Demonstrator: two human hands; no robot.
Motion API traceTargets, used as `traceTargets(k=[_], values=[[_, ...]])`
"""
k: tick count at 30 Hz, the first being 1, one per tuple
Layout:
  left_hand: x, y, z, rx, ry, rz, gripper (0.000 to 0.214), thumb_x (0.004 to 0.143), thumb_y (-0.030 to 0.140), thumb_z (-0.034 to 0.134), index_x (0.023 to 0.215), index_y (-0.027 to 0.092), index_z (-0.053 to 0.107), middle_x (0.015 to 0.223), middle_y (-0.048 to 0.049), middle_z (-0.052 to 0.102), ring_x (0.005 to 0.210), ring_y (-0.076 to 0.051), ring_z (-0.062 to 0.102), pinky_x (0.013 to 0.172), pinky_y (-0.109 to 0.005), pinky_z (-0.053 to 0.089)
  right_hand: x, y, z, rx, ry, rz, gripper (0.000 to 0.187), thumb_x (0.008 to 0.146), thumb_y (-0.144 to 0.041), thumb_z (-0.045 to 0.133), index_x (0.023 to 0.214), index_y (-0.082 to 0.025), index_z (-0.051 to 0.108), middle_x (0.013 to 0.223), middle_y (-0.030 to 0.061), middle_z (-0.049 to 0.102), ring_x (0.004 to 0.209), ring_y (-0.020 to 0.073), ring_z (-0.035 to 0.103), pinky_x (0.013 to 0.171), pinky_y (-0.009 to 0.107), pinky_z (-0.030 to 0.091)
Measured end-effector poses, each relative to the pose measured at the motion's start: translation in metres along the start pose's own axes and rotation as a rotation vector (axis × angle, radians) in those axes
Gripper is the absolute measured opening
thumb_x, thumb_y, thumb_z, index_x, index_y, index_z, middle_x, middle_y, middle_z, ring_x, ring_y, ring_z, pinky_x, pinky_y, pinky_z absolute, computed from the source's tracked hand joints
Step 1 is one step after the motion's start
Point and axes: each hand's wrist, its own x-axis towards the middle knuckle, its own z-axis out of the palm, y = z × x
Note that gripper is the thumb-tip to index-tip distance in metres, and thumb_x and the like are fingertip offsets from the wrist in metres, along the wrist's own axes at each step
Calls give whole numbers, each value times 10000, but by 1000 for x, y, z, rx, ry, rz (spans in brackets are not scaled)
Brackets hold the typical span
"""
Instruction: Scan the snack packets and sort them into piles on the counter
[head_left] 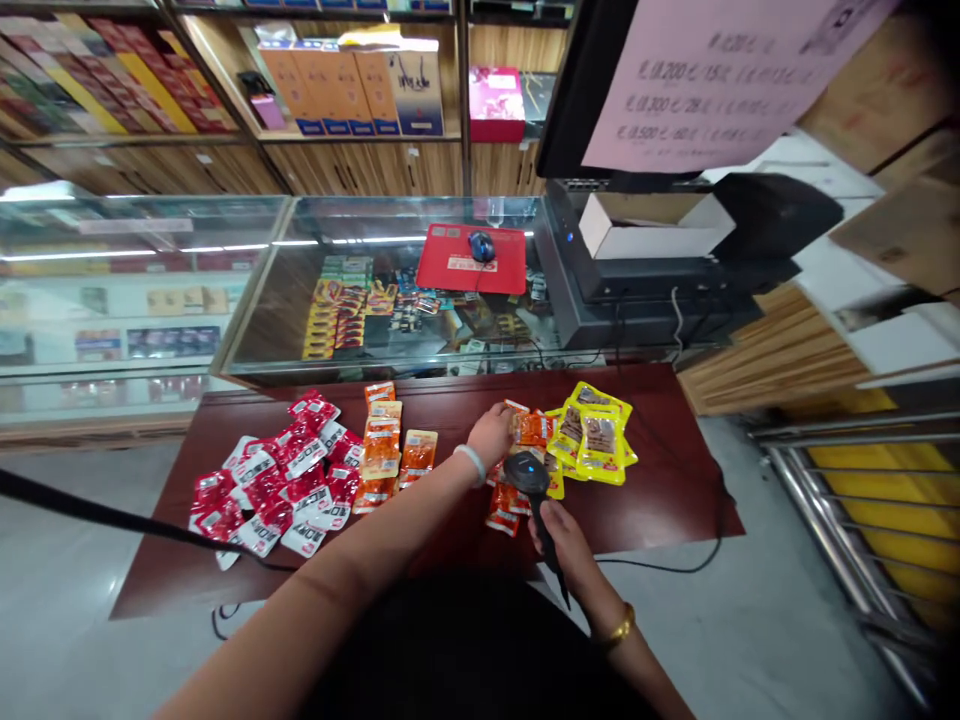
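My right hand (571, 548) is wrapped round the handle of a black barcode scanner (527, 474), whose head sits over the orange packets. With fingers bent, my left hand (490, 438) grips the edge of an orange snack packet (532, 428); its fingertips are partly hidden. More orange packets (502, 520) lie below the scanner. To their right is a loose pile of yellow snack packets (600, 440). Left of my left hand, orange packets (381, 450) lie in a column, with another orange packet (418, 457) beside it. Further left spreads a heap of red and white packets (289, 480).
Everything lies on a dark red tabletop (442, 400). Behind it stands a glass counter (390, 350) with a red mouse pad (450, 265) and a mouse (481, 246). A monitor (562, 90) and black cash-desk equipment (592, 310) occupy the right. A cable (660, 568) hangs at the table's front.
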Motion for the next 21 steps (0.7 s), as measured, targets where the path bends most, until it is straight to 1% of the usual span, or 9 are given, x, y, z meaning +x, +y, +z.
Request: traceTargets(k=[2, 4, 6, 8, 9, 12, 13, 17, 21], values=[[22, 8, 6, 54, -53, 17, 453, 796, 206, 609, 1244, 198, 540, 1228, -110, 541, 1081, -208, 553, 998, -334, 422, -2, 4, -12, 3, 16, 5, 486, 716, -677, 652, 762, -210, 523, 549, -53, 523, 407, 81, 426, 408, 208, 307], [36, 13, 8, 120, -112, 1, 417, 785, 260, 637, 1192, 190, 576, 1150, -121, 578, 1051, -226, 569, 967, -349, 435, -3, 7, -20, 4, 23, 13, 492, 716, -687, 642, 759, -215, 511, 556, -50, 525, 404, 83, 428, 402, 207, 300], [43, 15, 8, 174, -145, -25, 418, 742, 305, 690, 1128, 169, 605, 1095, -132, 601, 1034, -245, 578, 939, -356, 443, -3, 8, -24, 18, 27, 17, 500, 710, -693, 643, 760, -215, 508, 563, -45, 532, 407, 84, 435, 404, 207, 303], [44, 14, 7, 196, -147, -42, 405, 714, 298, 713, 1082, 158, 619, 1075, -133, 620, 1022, -243, 587, 922, -340, 441, -3, 7, -26, 29, 25, 19, 507, 703, -696, 648, 756, -212, 508, 560, -44, 533, 409, 83, 435, 408, 207, 308], [42, 12, 6, 189, -149, -51, 360, 721, 286, 702, 1051, 160, 632, 1057, -125, 635, 1004, -234, 595, 909, -325, 439, -3, 5, -25, 30, 22, 20, 510, 699, -698, 650, 749, -211, 507, 554, -45, 531, 408, 82, 433, 410, 207, 310], [27, -1, 3, 75, -160, -113, 162, 791, 281, 612, 901, 178, 671, 915, -79, 679, 860, -189, 619, 812, -278, 444, -3, 0, -21, 12, -4, 21, 516, 692, -702, 652, 719, -208, 506, 543, -47, 525, 403, 78, 426, 414, 209, 314], [19, -7, 2, 13, -138, -149, 153, 811, 296, 584, 862, 182, 673, 866, -63, 682, 804, -175, 615, 771, -267, 442, -2, -2, -19, -2, -15, 19, 515, 694, -703, 649, 715, -207, 509, 542, -47, 525, 403, 79, 426, 414, 211, 315], [-16, -40, 0, -248, 66, -330, 198, 829, 339, 547, 833, 173, 653, 767, -15, 662, 682, -128, 560, 658, -232, 415, 4, -4, -4, -76, -64, 21, 526, 679, -723, 640, 726, -211, 530, 533, -44, 531, 401, 93, 426, 410, 229, 324], [-52, -75, -4, -417, 212, -451, 204, 805, 351, 560, 800, 161, 632, 711, 5, 633, 646, -113, 529, 622, -219, 402, 11, -4, 21, -141, -161, 19, 519, 694, -722, 626, 751, -213, 546, 569, -34, 552, 427, 105, 438, 429, 238, 338]])
